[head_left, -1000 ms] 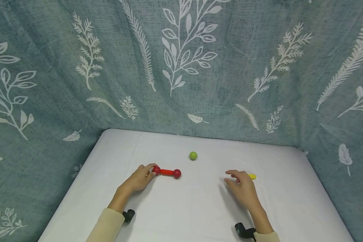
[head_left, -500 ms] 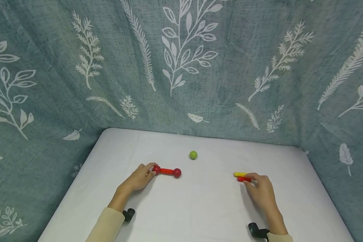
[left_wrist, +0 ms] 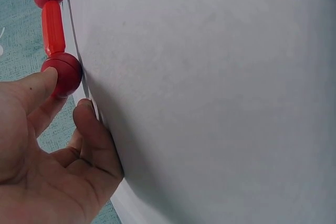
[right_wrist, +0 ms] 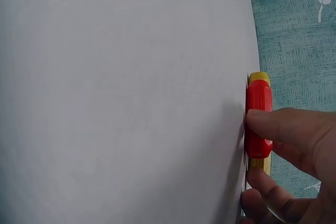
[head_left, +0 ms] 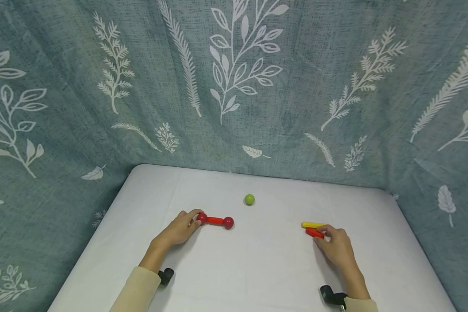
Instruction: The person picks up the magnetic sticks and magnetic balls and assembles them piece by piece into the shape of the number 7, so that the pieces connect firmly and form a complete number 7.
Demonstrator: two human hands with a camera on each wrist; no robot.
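My left hand [head_left: 180, 230] pinches the near red ball [left_wrist: 67, 74] between thumb and fingers. That ball sits at one end of a red rod [head_left: 215, 221], with a second red ball [head_left: 228, 222] at the other end, like a dumbbell. On the right side, my right hand [head_left: 336, 247] pinches a short red rod [right_wrist: 259, 98] with thumb and fingertips. A longer yellow rod [head_left: 311, 225] lies just behind it, partly hidden by the red rod in the right wrist view.
A small green ball [head_left: 249, 199] rests toward the back of the white table [head_left: 253, 268]. Teal cloth [head_left: 296, 99] with white leaf prints surrounds the table's back and sides.
My right hand moved right to the red rod and took hold of it. The rod has turned slightly, its right end nearer me. My left hand stayed on the red ball.
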